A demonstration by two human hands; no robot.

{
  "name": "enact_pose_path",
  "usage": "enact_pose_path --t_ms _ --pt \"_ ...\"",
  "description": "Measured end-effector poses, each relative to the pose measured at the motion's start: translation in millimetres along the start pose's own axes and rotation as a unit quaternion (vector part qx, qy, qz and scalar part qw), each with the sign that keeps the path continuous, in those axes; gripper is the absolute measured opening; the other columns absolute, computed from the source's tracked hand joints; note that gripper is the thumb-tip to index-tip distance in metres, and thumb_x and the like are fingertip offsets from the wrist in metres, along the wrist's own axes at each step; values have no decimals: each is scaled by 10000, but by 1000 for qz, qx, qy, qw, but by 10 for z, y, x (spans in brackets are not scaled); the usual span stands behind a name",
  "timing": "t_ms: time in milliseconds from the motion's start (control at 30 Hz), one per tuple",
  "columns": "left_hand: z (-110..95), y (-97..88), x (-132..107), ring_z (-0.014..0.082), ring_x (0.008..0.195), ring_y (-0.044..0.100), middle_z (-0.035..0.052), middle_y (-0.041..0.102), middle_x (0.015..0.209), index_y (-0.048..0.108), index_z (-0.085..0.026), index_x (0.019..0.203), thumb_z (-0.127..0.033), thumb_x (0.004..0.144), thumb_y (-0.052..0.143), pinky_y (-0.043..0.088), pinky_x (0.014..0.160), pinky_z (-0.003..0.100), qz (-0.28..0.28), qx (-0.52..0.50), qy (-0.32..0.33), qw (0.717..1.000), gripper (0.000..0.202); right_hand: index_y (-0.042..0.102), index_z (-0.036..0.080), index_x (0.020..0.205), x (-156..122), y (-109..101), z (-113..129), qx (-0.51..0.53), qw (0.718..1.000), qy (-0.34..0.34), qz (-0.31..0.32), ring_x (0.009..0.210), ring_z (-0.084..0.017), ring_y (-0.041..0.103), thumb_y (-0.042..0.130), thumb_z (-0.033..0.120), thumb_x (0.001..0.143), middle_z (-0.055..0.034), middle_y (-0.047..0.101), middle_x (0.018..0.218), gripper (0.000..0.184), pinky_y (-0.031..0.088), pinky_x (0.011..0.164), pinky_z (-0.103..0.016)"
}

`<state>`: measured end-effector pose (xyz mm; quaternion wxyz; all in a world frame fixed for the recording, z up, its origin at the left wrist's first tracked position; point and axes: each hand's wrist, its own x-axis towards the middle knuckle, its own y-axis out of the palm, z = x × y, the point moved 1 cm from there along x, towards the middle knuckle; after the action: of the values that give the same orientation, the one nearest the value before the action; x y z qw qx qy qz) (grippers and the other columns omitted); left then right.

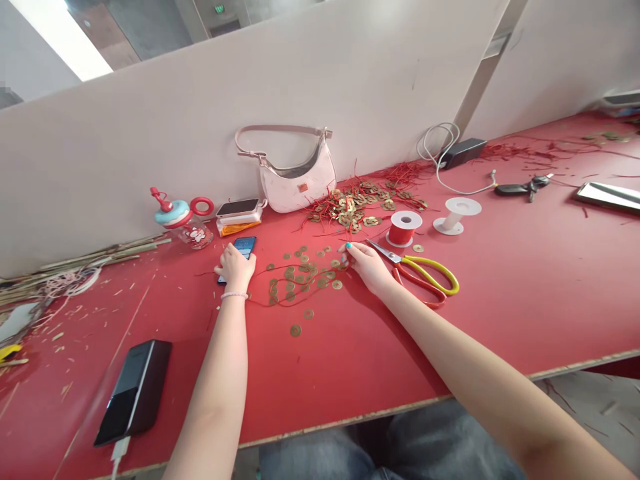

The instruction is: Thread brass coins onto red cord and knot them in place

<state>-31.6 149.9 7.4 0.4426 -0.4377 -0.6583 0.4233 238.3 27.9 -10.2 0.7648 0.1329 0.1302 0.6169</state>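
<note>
My left hand [236,268] is over a smartphone [245,247], its fingers curled around the sides and hiding much of it. My right hand [369,267] is closed in a pinch on a thin red cord [286,305], which trails left across the table toward my left wrist. Loose brass coins with holes [295,331] lie scattered between my hands, some under the cord. Scissors [425,280] with one yellow and one red handle rest just right of my right hand. Behind them stands a spool of red cord [401,230].
Coins tied with red cord [353,207] are heaped before a pink handbag [300,180]. An empty white spool [457,215], car keys [525,188] and a black adapter [464,153] are at right. A cup [187,223] and a black power bank [133,390] are at left.
</note>
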Motion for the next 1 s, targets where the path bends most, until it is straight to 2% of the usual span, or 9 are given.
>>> enact_pose_path --t_ms 67,167,300,400,567,767,900,1000 --pt "-83 13 -38 358 1232 383 237 429 1330 336 -90 1315 -342 784 490 282 959 601 -31 -12 53 998 608 603 168 695 -3 12 6 1 1000 1 -1 536 -74 462 637 445 677 28 507 587 280 378 532 -202" --pt "-263 56 -122 317 1210 425 194 470 1308 408 -116 1277 -282 813 468 297 995 527 -54 -56 181 981 496 587 172 718 -19 26 21 4 1000 8 4 514 -81 480 630 466 681 25 534 575 299 387 525 -213" --pt "-487 132 -288 264 1163 483 144 542 1243 501 -122 1204 -246 836 457 349 995 404 -18 -97 366 926 391 561 189 784 -27 -14 85 43 999 2 -3 441 -73 447 611 472 703 43 522 516 299 358 467 -210" --pt "-555 151 -397 246 1094 533 109 601 1165 554 -151 1144 -230 851 439 388 955 395 15 -113 440 891 325 546 197 783 5 -99 172 80 995 -45 -30 371 -54 332 588 424 744 79 419 429 235 314 424 -199" --pt "-526 123 -434 204 982 581 65 654 1043 614 -172 1021 -191 853 434 441 890 341 41 -125 469 873 247 492 216 784 56 -283 352 186 977 -78 -65 356 -56 243 515 332 823 100 279 411 125 338 431 -181" --pt "-516 117 -420 204 967 567 68 649 1011 631 -169 944 -174 849 434 449 879 348 47 -135 481 865 219 448 215 755 20 -412 493 262 959 -91 -56 362 -69 159 451 274 868 95 181 427 127 263 391 -168" --pt "-515 134 -413 204 959 564 71 648 1001 632 -163 932 -171 851 434 453 872 354 48 -141 483 863 214 477 217 766 18 -340 442 185 977 -88 -52 374 -69 121 470 315 839 99 168 430 122 210 392 -192" --pt "-514 132 -411 202 955 568 72 650 997 631 -162 933 -174 853 436 454 874 360 50 -146 485 861 211 518 198 759 -5 -195 346 27 995 -91 -34 401 -67 178 490 364 811 89 222 450 176 176 414 -207"
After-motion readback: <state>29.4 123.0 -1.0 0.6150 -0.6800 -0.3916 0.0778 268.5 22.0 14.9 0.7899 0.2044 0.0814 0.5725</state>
